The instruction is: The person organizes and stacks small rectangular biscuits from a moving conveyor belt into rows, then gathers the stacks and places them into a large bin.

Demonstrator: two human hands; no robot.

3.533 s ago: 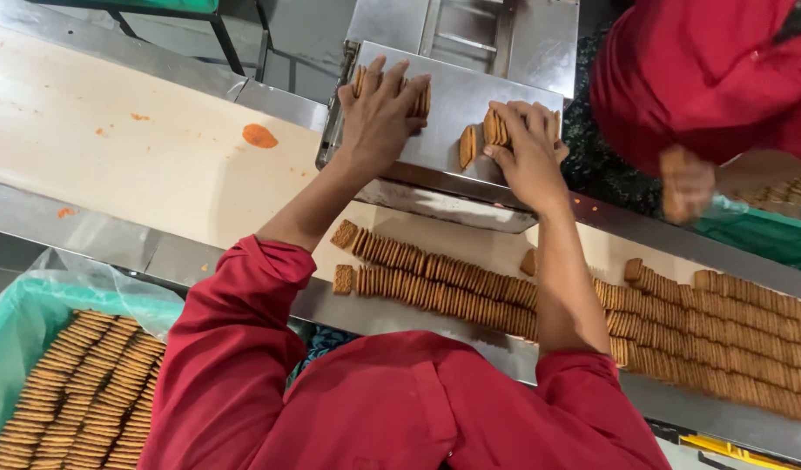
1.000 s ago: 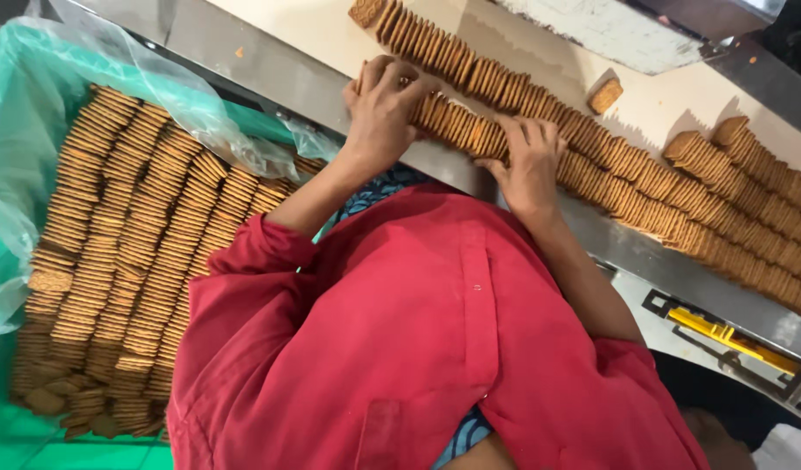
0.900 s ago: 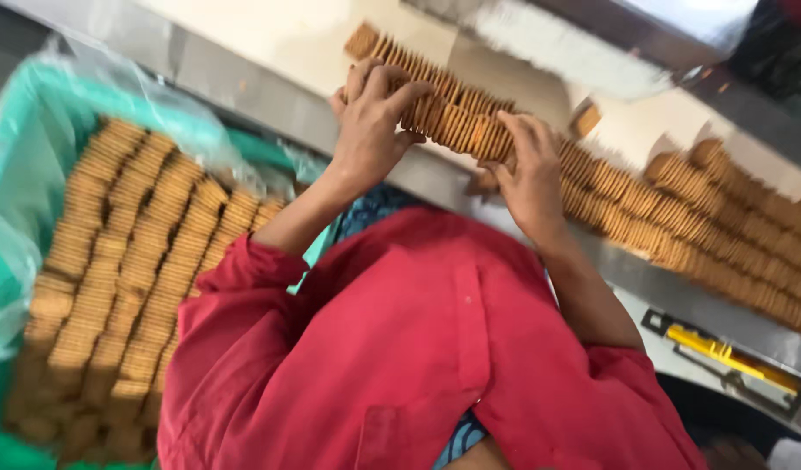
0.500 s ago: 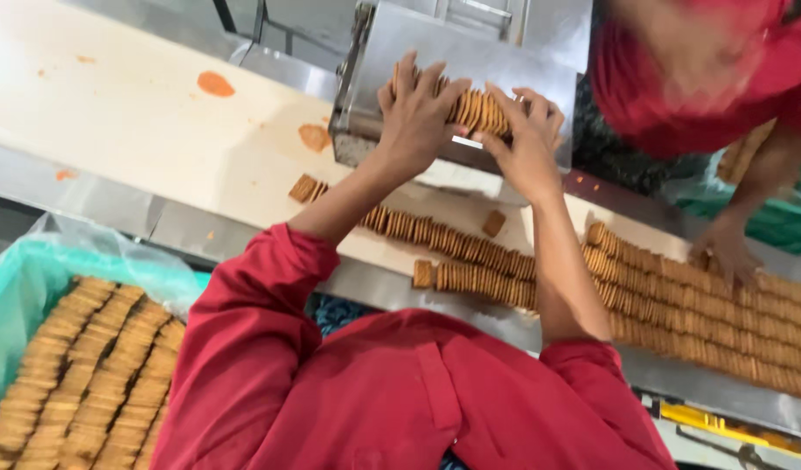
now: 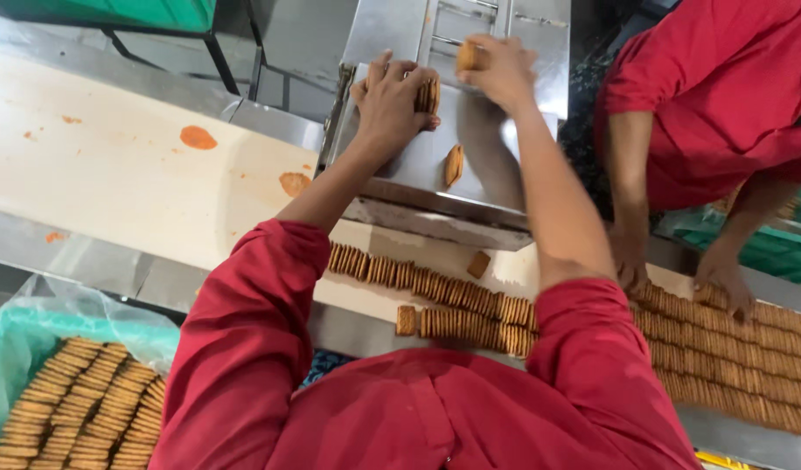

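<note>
My left hand point(image 5: 390, 96) presses a short stack of round brown biscuits point(image 5: 427, 95) against the sloping steel chute point(image 5: 496, 178) ahead of me. Just beside it, my right hand point(image 5: 501, 68) holds one or two biscuits point(image 5: 468, 57) at the chute's upper part. A single biscuit point(image 5: 454, 164) lies loose lower on the chute. Both my arms wear red sleeves. Below my arms, rows of biscuits on edge point(image 5: 453, 309) run along the cream conveyor belt point(image 5: 113, 174).
A green crate lined with plastic point(image 5: 65, 405) holds packed biscuit rows at lower left. Another person in red point(image 5: 723, 96) stands at right, both hands on the biscuit rows point(image 5: 731, 348). Orange stains point(image 5: 197, 137) mark the belt. A broken biscuit piece point(image 5: 479, 264) lies near the chute.
My hands went from the chute down to the belt, gathered a row of biscuits, and lifted it back up onto the chute. The view swung from the crate back to the chute.
</note>
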